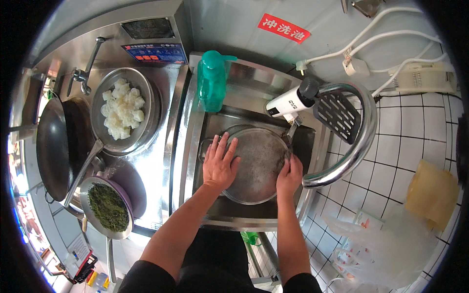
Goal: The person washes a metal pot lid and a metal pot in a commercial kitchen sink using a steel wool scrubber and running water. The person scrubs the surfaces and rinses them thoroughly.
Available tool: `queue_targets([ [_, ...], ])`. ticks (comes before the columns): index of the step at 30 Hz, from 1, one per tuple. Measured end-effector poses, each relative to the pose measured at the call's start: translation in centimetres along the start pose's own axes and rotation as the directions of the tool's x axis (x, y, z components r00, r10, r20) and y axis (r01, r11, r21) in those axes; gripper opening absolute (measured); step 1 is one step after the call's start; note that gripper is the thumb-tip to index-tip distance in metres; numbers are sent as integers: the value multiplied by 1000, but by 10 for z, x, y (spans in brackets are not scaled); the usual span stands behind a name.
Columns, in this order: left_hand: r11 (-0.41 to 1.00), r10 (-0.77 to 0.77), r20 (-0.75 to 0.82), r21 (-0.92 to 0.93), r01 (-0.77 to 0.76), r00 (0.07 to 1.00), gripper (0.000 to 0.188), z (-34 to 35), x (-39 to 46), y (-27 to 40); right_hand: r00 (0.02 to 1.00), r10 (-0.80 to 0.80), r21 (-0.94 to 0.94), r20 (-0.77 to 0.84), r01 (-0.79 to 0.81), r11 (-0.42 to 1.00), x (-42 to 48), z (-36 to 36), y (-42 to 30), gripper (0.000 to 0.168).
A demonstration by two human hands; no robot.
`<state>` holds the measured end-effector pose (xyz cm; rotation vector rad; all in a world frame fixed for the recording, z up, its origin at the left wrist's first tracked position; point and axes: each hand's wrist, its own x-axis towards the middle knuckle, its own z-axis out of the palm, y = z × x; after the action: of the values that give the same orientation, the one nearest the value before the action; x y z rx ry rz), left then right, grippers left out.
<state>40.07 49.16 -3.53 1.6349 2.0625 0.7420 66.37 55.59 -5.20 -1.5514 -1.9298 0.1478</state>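
Note:
A round metal pot (258,164) with a hazy grey surface sits in the stainless steel sink (253,222). My left hand (220,163) lies flat with fingers spread on the pot's left edge, close to a loop handle at that side. At the right rim, my right hand (289,175) has its fingers curled around the edge, though what they pinch is partly hidden. Just above that hand is a white and black faucet body (289,102), whose curved chrome spout (366,135) arches to the right of the sink.
A green pump bottle (212,82) stands at the sink's back left corner. On the left counter are a strainer of white chunks (122,110), a perforated ladle of dark green shreds (109,208) and a black wok (55,146). Plastic bags (388,245) lie at right, below white cables (392,34).

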Motion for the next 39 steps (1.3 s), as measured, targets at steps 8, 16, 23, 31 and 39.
queue_targets([
  [8, 840, 437, 259, 225, -494, 861, 48, -15, 61, 9, 930, 151, -109, 336, -121, 987, -111, -23, -123, 41],
  [16, 697, 603, 400, 157, -700, 690, 47, 4, 108, 5, 948, -39, 56, 314, 23, 998, -95, 8, -168, 50],
  [23, 707, 536, 461, 214, -675, 707, 50, 1, 102, 11, 965, -115, 115, 237, 90, 989, -138, -16, -127, 48],
  [31, 828, 253, 716, 187, -529, 650, 51, -38, 121, 49, 957, -207, 181, 202, 171, 968, -73, 66, -194, 26],
  [39, 652, 606, 432, 211, -728, 668, 50, 11, 109, 2, 979, -75, 72, 189, 63, 995, -126, 1, -149, 35],
])
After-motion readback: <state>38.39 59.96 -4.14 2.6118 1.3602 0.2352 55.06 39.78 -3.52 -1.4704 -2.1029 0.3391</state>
